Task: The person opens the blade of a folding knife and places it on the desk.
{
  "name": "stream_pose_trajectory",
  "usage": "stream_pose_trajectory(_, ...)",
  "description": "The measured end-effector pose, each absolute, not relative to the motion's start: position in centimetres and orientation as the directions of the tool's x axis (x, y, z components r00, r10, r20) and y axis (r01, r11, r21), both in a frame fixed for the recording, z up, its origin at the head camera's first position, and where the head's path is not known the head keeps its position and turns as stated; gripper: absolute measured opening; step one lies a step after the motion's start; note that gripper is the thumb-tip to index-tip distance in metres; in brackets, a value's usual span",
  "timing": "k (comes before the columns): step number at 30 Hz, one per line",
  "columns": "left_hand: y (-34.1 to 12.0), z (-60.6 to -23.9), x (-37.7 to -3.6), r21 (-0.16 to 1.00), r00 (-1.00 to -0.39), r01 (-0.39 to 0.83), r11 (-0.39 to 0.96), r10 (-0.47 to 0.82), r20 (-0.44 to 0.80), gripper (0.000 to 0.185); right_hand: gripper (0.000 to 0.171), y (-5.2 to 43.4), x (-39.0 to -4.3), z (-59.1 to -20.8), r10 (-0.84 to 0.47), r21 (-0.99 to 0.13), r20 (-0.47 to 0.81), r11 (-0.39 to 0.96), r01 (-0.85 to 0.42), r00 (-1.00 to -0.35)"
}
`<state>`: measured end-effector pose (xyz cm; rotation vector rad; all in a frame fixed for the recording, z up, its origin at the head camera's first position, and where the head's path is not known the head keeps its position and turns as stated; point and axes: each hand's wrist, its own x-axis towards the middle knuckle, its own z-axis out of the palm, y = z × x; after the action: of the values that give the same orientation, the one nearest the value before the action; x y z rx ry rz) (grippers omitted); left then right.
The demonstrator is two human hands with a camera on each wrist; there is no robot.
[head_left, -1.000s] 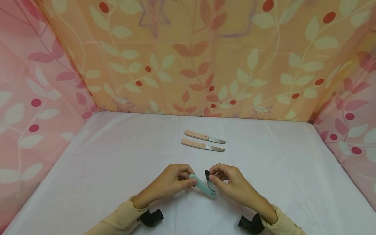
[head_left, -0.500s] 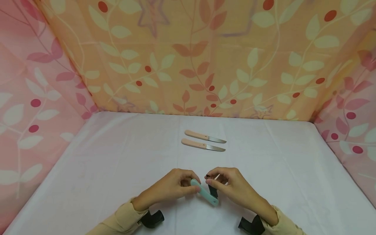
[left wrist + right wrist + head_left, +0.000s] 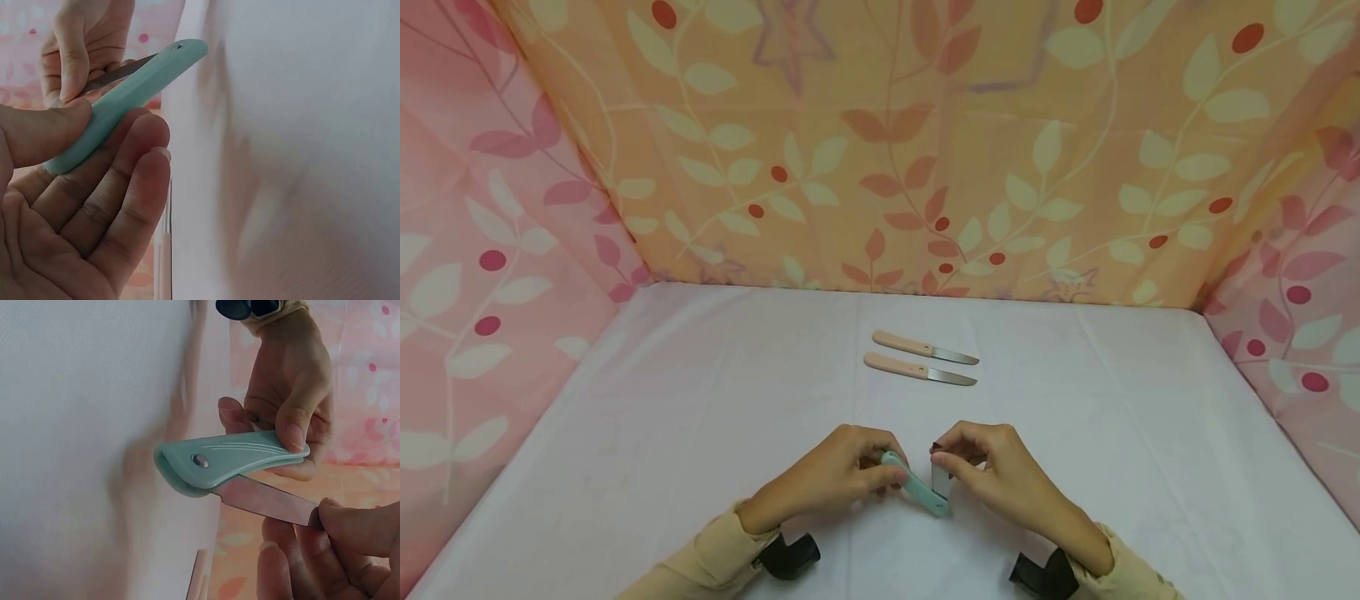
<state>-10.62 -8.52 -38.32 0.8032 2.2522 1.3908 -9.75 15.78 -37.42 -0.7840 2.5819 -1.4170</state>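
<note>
A folding knife with a mint-green handle (image 3: 917,487) is held above the white tabletop, its blade (image 3: 269,499) partly swung out at an angle. My left hand (image 3: 846,468) pinches the end of the handle away from the pivot, thumb on one side and fingers on the other. In the right wrist view a round metal pivot (image 3: 200,460) shows at the handle's other end. My right hand (image 3: 992,458) pinches the blade near its tip between thumb and fingers; the tip itself is covered.
Beyond the hands, two knives with pale handles, a farther knife (image 3: 904,342) and a nearer knife (image 3: 897,366), lie side by side on the white cloth (image 3: 715,400), blades to the right. Patterned fabric (image 3: 820,150) stands at the back and both sides.
Both hands dipped slightly toward me with the folding knife, then rose a little. The blade's visible face went from dark to bright. The two pale-handled knives stayed put.
</note>
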Motion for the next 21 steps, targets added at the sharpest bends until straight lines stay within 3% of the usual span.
stream_pose_trajectory(21,-9.7,-38.9,-12.1,0.937,-0.875,0.198,0.289,0.482,0.037,0.012,0.005,17.8,-11.8,-37.0,-0.378,-0.848,0.128,0.438,-0.299,-0.917)
